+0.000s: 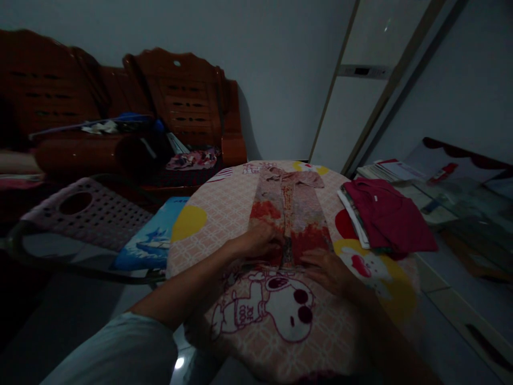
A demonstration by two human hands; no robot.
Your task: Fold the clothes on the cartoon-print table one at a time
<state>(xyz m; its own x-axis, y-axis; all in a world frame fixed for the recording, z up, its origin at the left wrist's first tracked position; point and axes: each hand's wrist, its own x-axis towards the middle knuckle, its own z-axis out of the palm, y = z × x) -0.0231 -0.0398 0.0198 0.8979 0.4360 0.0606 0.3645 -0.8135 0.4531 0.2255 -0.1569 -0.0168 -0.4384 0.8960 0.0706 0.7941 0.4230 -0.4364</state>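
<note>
A patterned blouse (266, 200), pinkish grey above and red-orange below, lies flat on the round table, its narrow folded shape pointing away from me. A floral strip runs down its middle, and a band of cloth lies across its far end. My left hand (262, 240) is on the blouse's lower left part, its fingers curled in and closed at the cloth near the middle strip. Over the near right corner rests my right hand (327, 270), open, with its fingers stretched out flat on the fabric and tablecloth.
The round table has a pink cartoon tablecloth (224, 214). On its right side lies a stack of folded clothes with a magenta top (393, 214). A woven chair (88, 211) and a blue picture bag (154, 235) are at left. Behind stands a wooden bench (184, 80); a glass shelf (460, 214) is at right.
</note>
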